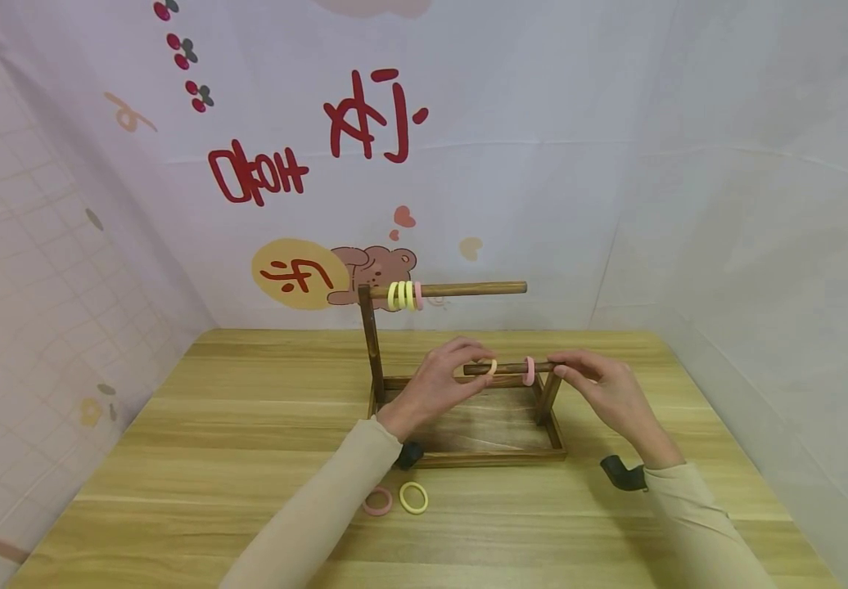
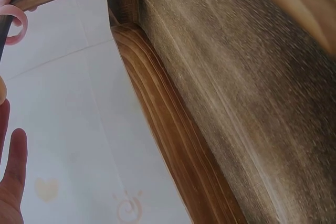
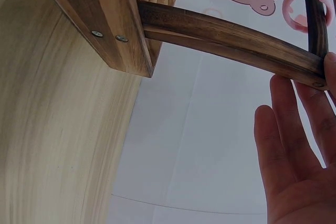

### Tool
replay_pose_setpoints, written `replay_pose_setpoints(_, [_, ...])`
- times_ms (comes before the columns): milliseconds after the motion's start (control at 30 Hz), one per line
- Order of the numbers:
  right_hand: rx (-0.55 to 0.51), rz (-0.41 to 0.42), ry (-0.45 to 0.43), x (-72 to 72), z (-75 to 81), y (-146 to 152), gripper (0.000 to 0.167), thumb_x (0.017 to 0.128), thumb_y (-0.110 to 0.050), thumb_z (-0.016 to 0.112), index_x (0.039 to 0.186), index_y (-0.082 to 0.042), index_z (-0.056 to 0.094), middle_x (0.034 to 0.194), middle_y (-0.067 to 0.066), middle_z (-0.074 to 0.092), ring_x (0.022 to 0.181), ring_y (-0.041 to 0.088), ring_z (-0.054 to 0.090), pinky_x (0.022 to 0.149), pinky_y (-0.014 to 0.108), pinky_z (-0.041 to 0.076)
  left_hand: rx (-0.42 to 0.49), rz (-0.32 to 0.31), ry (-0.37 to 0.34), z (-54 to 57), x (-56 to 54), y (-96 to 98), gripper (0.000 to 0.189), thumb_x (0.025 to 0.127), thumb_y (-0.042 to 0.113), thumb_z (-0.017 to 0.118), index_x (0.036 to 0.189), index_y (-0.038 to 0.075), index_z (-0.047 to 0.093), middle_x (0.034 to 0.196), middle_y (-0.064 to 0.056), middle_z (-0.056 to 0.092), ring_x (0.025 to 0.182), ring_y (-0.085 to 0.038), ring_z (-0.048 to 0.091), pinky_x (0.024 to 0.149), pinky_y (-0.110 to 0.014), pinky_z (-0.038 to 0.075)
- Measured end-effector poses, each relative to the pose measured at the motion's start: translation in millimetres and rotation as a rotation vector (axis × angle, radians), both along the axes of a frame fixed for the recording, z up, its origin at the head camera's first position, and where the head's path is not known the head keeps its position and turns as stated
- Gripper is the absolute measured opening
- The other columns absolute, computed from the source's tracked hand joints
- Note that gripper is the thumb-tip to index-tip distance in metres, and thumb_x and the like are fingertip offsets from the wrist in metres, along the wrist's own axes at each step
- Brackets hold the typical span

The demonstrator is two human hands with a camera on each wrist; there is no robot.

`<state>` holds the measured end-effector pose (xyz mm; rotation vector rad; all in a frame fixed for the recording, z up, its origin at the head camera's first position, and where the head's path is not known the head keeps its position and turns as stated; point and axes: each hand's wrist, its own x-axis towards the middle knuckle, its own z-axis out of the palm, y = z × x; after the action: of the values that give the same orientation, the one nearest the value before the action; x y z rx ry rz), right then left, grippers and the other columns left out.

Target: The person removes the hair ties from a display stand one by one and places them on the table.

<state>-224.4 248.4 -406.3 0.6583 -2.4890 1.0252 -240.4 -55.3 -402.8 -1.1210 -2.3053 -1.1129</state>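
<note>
In the head view my left hand [image 1: 440, 378] pinches a pale yellow ring [image 1: 493, 368] around the free left end of the lower wooden rod [image 1: 511, 369]. Further right on that rod hangs a pink ring [image 1: 530, 371]. My right hand [image 1: 611, 393] grips the rod's right end, where it meets the short post [image 1: 550, 397] of the wooden stand. In the right wrist view the right hand's fingers [image 3: 286, 114] lie against the post's top. The left wrist view catches only part of the left hand [image 2: 11, 182] at its edge.
Several yellow rings [image 1: 402, 295] and a pink ring [image 1: 419, 295] hang on the taller upper rod [image 1: 479, 289]. A loose pink ring [image 1: 377, 501] and yellow ring [image 1: 413, 497] lie on the table before the tray base [image 1: 490, 460]. Behind stands a printed cloth wall [image 1: 527, 164].
</note>
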Motion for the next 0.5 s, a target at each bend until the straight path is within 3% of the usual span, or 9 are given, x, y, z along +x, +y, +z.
replay_pose_setpoints(267, [-0.006, 0.003, 0.009, 0.2, -0.2, 0.1, 0.022, 0.101, -0.015, 0.07, 0.122, -0.019, 0.077, 0.113, -0.002, 0.078, 0.102, 0.015, 0.073, 0.083, 0.015, 0.054, -0.001, 0.011, 0.007, -2.0, 0.7, -4.7, 0.031, 0.094, 0.013, 0.079, 0.125, 0.01, 0.073, 0.125, -0.004, 0.067, 0.116, -0.019, 0.065, 0.097, -0.034, 0.055])
replay_pose_setpoints(500, [-0.005, -0.007, 0.003, -0.4, -0.5, 0.2, 0.022, 0.101, -0.016, 0.071, 0.121, -0.018, 0.077, 0.113, -0.003, 0.078, 0.103, 0.015, 0.073, 0.083, 0.022, 0.057, 0.006, 0.003, 0.008, -3.2, 0.6, -8.3, 0.031, 0.094, 0.011, 0.078, 0.124, 0.009, 0.073, 0.125, -0.006, 0.067, 0.113, -0.021, 0.066, 0.095, -0.037, 0.057])
